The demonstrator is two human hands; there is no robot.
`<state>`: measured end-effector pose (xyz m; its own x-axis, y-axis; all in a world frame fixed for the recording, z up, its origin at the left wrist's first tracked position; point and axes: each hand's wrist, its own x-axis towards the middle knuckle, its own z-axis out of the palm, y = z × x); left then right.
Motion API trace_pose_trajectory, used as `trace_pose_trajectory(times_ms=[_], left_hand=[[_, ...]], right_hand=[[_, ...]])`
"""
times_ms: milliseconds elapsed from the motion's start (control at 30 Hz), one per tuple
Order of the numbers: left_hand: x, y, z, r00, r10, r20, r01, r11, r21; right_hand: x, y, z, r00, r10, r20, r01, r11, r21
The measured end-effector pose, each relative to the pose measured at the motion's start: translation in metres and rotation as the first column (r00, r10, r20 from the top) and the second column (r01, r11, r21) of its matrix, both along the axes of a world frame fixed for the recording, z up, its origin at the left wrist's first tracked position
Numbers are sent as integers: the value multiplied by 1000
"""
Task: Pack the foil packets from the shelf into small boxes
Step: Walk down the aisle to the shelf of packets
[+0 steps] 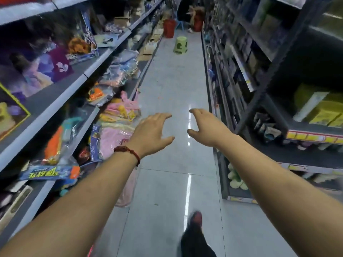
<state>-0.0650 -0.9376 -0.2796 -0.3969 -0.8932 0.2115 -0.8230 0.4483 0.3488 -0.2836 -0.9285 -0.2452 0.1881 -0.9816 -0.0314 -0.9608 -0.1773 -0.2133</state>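
Both arms out over the aisle floor (172,89), mid-frame: left hand (152,133) & right hand (205,125) w/ fingers spread, loose, gripping nothing. Green stool (180,45) upper center.

A green stool (180,45) with dark markings, red buckets (169,27), grey floor (174,101), perhaps a dark-red beaded bracelet (128,152).

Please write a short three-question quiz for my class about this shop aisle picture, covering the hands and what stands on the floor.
1. True or false: the left hand holds a packet.
2. Which of these stands on the floor further down the aisle? A) green stool B) ladder C) trolley
3. Fill in: the red bracelet is on the ___ wrist.
Key: 1 false, the left hand and right hand are both open and empty; 2 A; 3 left.
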Motion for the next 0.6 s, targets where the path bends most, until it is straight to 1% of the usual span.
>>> trace_pose_trajectory(times_ms=[200,300,367,467,600], left_hand=[[-25,-190,-33,999,17,51,-20,998,54],[-44,-293,-29,995,49,83,-58,993,106],[-54,-353,-23,995,46,94,-56,993,108],[-67,-445,-19,996,50,71,-57,994,95],[-74,-560,-26,998,50,50,-54,994,95]], right_hand=[[-33,-197,-38,999,41,2,-41,998,52],[-53,-308,-38,999,53,11,-54,994,94],[-64,-373,-31,998,70,4,-70,992,102],[-77,-471,-21,997,72,1,-71,994,88],[-82,-582,-28,997,80,-4,-79,991,106]])
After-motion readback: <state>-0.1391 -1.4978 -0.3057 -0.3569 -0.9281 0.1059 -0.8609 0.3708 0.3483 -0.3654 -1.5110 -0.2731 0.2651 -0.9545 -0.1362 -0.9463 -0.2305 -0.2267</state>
